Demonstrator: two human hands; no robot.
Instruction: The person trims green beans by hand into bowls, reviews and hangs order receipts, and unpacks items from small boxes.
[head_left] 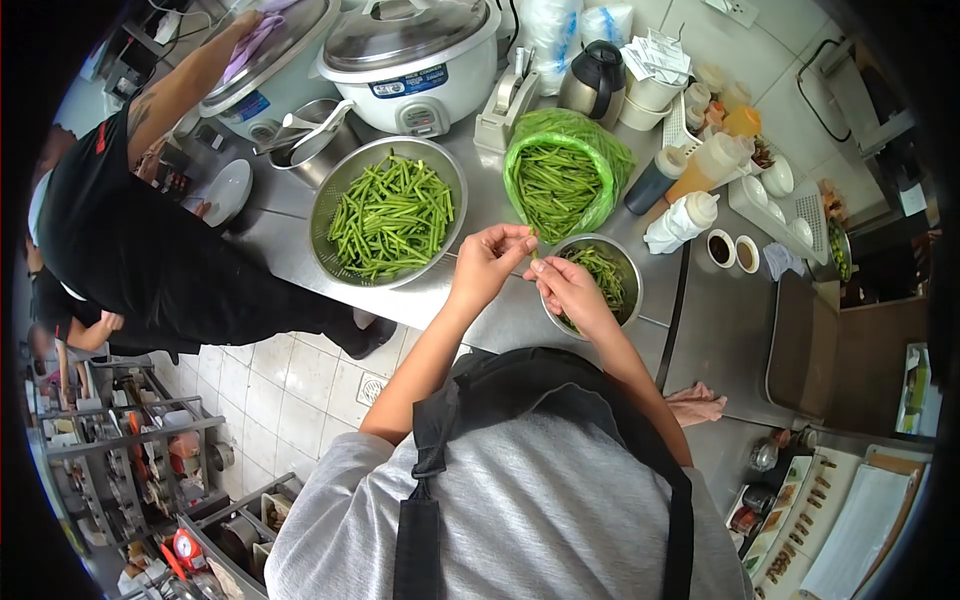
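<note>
My left hand (pixel 488 262) and my right hand (pixel 572 288) meet above the counter's front part, both closed in a pinch on one green bean (pixel 534 243), mostly hidden by the fingers. Under and beside my right hand is a steel bowl (pixel 638 290) holding bean pieces (pixel 603 268). Behind my hands, a green plastic bag (pixel 618 158) stands open, full of long green beans (pixel 553 185). To the left of my left hand sits a perforated steel colander (pixel 325 245) heaped with cut green beans (pixel 393 215).
Rice cookers (pixel 410 75) line the back, with a tape dispenser (pixel 505 112) and a thermal jug (pixel 593 80) beside them. Sauce bottles (pixel 685 222) and two small sauce cups (pixel 733 250) stand right. At left, a co-worker in black (pixel 150 220) reaches over a cooker with a purple cloth (pixel 250 48).
</note>
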